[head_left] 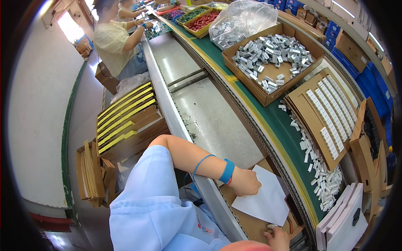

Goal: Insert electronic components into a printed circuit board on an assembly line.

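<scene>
A sheet of white paper (264, 201) lies on brown cardboard (243, 217) in front of me. My left hand (245, 182), with a blue strap (227, 171) round its wrist, rests closed on the paper's left side; the curled fingers hide whatever may be in them. Just beyond the paper's lower edge, my right hand (278, 238) is bent, its fingers drawn in, with a whitish wrap on one fingertip. I cannot make out what it holds, if anything. Beside it a thin reddish-brown curved piece (290, 224) shows at the paper's edge.
A green conveyor belt (264, 115) runs along the right, with a carton of metal parts (268, 100), a cardboard sheet of white blocks (307, 125) and loose white parts (326, 184). Yellow-edged trays (125, 121) stand left. A co-worker (113, 42) sits farther up the line.
</scene>
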Demonstrator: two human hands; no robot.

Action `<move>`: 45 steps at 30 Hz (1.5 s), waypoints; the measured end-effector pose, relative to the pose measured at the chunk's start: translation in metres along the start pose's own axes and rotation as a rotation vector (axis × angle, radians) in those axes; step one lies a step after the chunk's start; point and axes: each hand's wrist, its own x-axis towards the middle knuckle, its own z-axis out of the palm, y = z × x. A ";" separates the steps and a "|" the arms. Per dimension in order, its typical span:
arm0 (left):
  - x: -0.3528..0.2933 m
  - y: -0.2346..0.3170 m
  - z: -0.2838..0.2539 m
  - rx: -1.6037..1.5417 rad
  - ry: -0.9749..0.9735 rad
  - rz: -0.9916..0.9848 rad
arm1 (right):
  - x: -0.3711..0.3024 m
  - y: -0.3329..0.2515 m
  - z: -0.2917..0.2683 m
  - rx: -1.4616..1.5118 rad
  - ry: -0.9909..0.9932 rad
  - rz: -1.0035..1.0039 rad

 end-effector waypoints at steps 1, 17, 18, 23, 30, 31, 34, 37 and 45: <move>0.000 0.000 0.000 -0.004 0.001 -0.005 | 0.000 -0.002 -0.001 -0.034 -0.002 -0.012; -0.002 0.002 0.002 0.037 0.027 -0.023 | 0.001 0.001 -0.002 -0.037 -0.015 -0.022; -0.002 0.002 0.002 0.037 0.030 -0.018 | 0.001 0.001 -0.002 -0.037 -0.014 -0.022; -0.002 0.001 0.006 0.039 0.068 -0.003 | 0.001 -0.001 -0.004 -0.052 -0.017 -0.042; -0.002 0.001 0.004 0.042 0.051 -0.011 | 0.003 0.006 0.000 -0.054 0.001 -0.062; -0.002 0.001 0.005 0.045 0.052 -0.009 | 0.003 0.006 0.000 -0.062 0.003 -0.061; -0.003 0.001 0.005 0.048 0.067 -0.003 | 0.002 0.006 0.001 -0.066 0.001 -0.053; -0.002 0.001 0.003 0.052 0.044 -0.003 | 0.002 0.006 0.001 -0.061 0.000 -0.046; -0.002 0.001 0.005 0.052 0.048 -0.005 | 0.001 0.005 0.000 -0.065 0.009 -0.057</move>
